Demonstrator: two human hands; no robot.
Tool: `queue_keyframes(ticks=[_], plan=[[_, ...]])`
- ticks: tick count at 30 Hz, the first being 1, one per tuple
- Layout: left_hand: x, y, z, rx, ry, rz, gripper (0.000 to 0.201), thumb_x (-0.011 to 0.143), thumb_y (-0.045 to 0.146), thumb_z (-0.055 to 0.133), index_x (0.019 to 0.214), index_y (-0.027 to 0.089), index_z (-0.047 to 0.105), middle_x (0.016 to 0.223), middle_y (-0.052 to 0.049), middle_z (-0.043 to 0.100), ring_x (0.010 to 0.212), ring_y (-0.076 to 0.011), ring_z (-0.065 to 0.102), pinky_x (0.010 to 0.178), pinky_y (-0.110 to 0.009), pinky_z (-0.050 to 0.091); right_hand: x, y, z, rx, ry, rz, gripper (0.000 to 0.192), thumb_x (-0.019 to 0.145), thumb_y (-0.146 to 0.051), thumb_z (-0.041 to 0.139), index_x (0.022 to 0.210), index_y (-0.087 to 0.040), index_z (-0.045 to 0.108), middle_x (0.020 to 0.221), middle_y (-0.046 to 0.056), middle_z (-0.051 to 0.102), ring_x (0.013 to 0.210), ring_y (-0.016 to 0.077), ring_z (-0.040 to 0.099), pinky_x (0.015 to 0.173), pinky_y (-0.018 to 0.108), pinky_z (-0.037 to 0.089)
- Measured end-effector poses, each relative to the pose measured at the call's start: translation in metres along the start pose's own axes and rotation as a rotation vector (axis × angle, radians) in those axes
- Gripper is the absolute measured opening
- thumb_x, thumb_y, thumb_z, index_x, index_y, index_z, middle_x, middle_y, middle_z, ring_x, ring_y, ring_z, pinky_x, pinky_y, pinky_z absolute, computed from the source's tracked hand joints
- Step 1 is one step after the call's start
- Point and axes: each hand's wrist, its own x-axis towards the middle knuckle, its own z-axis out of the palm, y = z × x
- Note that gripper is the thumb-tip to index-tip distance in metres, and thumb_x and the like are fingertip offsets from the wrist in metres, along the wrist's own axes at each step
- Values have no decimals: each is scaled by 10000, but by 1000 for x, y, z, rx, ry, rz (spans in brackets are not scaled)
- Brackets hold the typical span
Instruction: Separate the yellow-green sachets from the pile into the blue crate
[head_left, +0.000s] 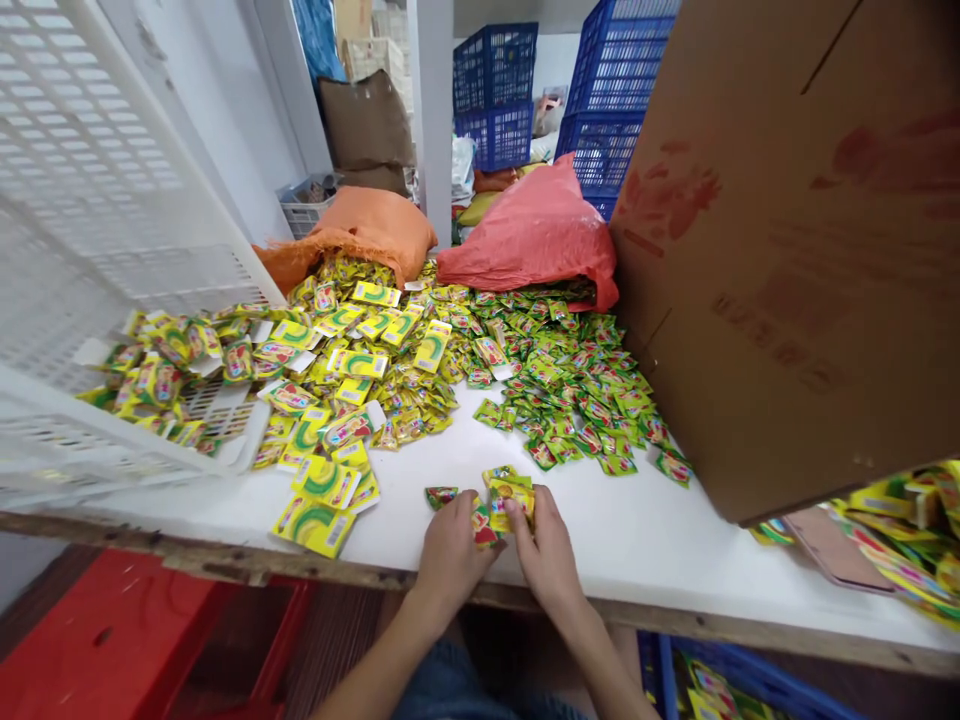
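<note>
Close to the table's front edge, my left hand [452, 548] is closed around a small green and red packet [484, 524]. My right hand [546, 552] pinches a yellow packet [510, 500], thumb on its face, right beside the other. One more small green packet [441, 496] lies by the left fingers. Beyond the hands spreads a heap of small green packets [577, 390], and left of it a heap of yellow packets [412, 420]. Flat yellow boxes with a green arc [313, 528] lie left of my hands. Fingertips under the packets are hidden.
A white perforated crate [247, 440] lies tipped at left with packets spilling out. Orange [375, 225] and red sacks [532, 225] stand behind the heaps. A big cardboard box [780, 300] blocks the right side. A red stool [112, 640] and blue crate [757, 675] are below the table.
</note>
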Motion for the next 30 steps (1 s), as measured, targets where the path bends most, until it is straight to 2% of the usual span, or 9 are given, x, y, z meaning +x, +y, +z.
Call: queue_keyframes(ticks=[3,8,13,18,22,24,26,30], plan=[[-2,-2,2,11,19,12,479,654,310,660,1060,189,433,943,-76,604,883,-258,576,754,-354,438,-1,8,-1,-136,-9,-93,190,879,-382,390,838,-208,454,822,52,525,802,214,515,722,353,425],[-3,-4,4,22,22,52,525,649,297,661,1108,192,429,1007,-85,593,935,-266,561,804,-381,427,-1,12,-5,-197,44,-63,173,891,-372,383,852,-208,421,792,39,521,766,208,504,673,343,420],[-4,-3,3,0,49,32,462,662,282,639,1072,180,453,966,-83,604,904,-261,565,771,-374,440,-2,13,-7,-299,-65,-254,125,880,-303,400,833,-202,458,816,52,487,786,213,469,698,364,425],[-4,0,3,61,1,96,406,689,207,580,1078,187,467,995,-86,603,931,-262,556,800,-379,427,2,5,-12,-416,-134,-287,147,850,-274,433,880,-179,540,936,99,504,871,244,461,776,411,429],[-4,-1,3,55,-3,110,391,701,185,557,1080,183,458,994,-85,599,930,-260,553,798,-380,430,6,-3,-9,-350,-203,-332,196,871,-241,393,976,-187,550,1044,106,509,976,245,455,849,413,408],[-4,-3,2,18,33,79,391,707,217,572,1076,181,450,975,-86,598,909,-258,557,784,-380,436,9,-3,-9,-273,-195,-329,222,880,-256,391,1054,-194,513,1077,99,511,1014,234,453,866,401,400],[-3,-3,2,-23,71,48,409,699,257,601,1069,180,446,961,-87,597,901,-260,557,775,-381,440,11,-1,-11,-224,-152,-313,218,868,-289,430,1053,-200,501,1080,89,520,1022,230,460,872,401,387],[0,5,4,-107,94,7,413,682,272,630,1044,178,454,948,-88,599,885,-257,566,763,-380,450,13,0,-10,-218,-17,-256,140,836,-335,491,863,-212,554,1004,69,562,976,240,477,853,422,364]])
